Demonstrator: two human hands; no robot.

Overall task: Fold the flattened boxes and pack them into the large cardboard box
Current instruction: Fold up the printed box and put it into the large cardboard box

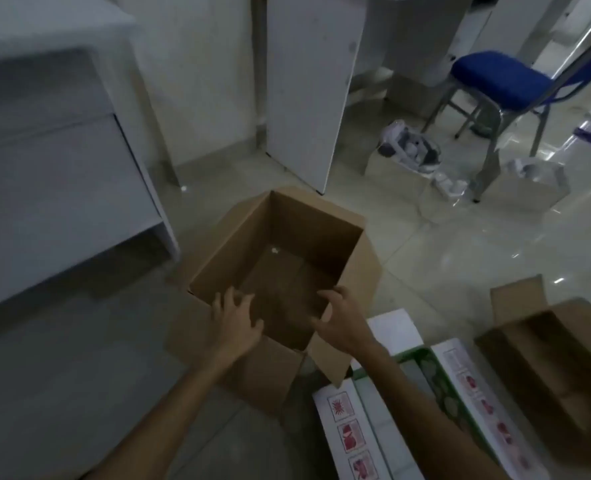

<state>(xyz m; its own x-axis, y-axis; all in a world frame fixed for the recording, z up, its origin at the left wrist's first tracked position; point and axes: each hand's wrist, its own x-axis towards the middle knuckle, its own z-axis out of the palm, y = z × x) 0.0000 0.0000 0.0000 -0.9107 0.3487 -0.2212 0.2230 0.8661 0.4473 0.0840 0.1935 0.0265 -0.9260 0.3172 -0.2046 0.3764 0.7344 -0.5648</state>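
Note:
A large brown cardboard box stands open on the floor in the middle of the view, its flaps spread outward; only a small white scrap shows on its bottom. My left hand hovers over the box's near rim with fingers spread, holding nothing. Over the near right corner, my right hand has its fingers curled apart and is also without a load. Flattened white and green printed boxes lie on the floor at the lower right, partly under my right forearm.
A second open brown carton sits at the far right. A white cabinet stands to the left, a white panel behind the box. A blue chair and plastic-wrapped clutter are at the back right.

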